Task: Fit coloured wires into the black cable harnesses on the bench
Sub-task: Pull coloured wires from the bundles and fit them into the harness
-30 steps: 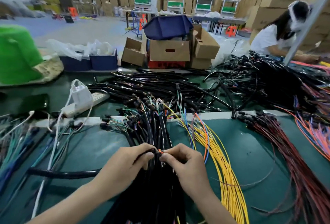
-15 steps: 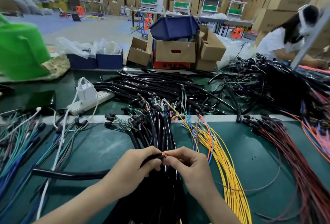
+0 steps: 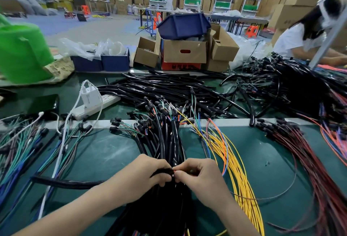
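My left hand (image 3: 148, 173) grips the end of a black harness tube (image 3: 65, 183) that runs off to the left across the green bench. My right hand (image 3: 201, 177) pinches an orange wire (image 3: 174, 170) right at the tube's mouth, fingertips of both hands touching. Under both hands lies a thick bundle of black harnesses (image 3: 169, 138) with coloured wire ends. A sheaf of yellow wires (image 3: 236, 166) lies just right of my right hand.
Red-and-black wires (image 3: 308, 160) fan out on the right, green and blue wires (image 3: 20, 151) on the left. A white power strip (image 3: 93, 104) with a charger sits behind. Cardboard boxes (image 3: 185, 51) and a person (image 3: 304, 34) are at the far side.
Both hands have stayed together at the tube's end with the orange wire between them; only the camera has shifted slightly.
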A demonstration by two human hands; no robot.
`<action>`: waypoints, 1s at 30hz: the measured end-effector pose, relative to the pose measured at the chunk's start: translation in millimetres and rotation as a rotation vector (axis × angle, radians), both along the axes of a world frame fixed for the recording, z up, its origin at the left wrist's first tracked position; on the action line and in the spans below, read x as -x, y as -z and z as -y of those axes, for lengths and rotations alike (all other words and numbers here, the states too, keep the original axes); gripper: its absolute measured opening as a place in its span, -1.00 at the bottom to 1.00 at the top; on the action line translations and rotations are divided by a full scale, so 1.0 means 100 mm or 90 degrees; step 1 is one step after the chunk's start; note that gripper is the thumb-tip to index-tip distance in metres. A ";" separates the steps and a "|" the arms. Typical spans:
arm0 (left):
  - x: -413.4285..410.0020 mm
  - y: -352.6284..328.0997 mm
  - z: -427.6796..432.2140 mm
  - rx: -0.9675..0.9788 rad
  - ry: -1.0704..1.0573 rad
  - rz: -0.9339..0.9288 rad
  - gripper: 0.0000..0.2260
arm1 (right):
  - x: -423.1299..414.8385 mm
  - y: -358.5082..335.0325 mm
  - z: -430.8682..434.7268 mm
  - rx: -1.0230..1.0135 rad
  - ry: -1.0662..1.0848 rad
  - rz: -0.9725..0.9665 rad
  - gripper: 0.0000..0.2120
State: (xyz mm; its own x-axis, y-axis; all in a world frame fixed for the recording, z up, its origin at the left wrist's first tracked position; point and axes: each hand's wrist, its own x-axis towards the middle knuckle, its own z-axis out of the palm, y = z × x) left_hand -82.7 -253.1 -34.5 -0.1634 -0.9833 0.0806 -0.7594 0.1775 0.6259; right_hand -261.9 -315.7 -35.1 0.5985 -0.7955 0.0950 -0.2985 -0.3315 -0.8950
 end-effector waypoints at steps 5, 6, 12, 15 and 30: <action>0.01 -0.10 0.09 -0.029 0.058 0.062 -0.91 | 0.01 0.00 0.00 0.156 0.008 -0.012 -0.84; 0.03 -0.11 0.10 -0.031 0.069 0.049 -0.91 | 0.01 0.00 0.00 0.170 0.005 -0.012 -0.81; 0.19 -0.15 0.14 -0.050 0.096 0.050 -0.92 | -0.04 0.02 -0.04 0.178 -0.024 0.045 -0.76; 0.29 -0.14 0.13 -0.021 0.117 0.088 -0.87 | -0.04 0.01 -0.08 0.168 -0.031 0.083 -0.69; 0.26 -0.33 -0.16 0.008 0.043 -0.011 -0.81 | 0.02 -0.08 0.01 0.481 0.123 0.049 -0.82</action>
State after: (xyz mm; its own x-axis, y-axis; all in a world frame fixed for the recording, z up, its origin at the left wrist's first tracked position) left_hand -108.4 -237.0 -1.2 -0.2281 -0.9689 0.0956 -0.7344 0.2357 0.6365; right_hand -264.2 -316.6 -27.0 0.4256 -0.5884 0.6875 -0.3594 -0.8072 -0.4683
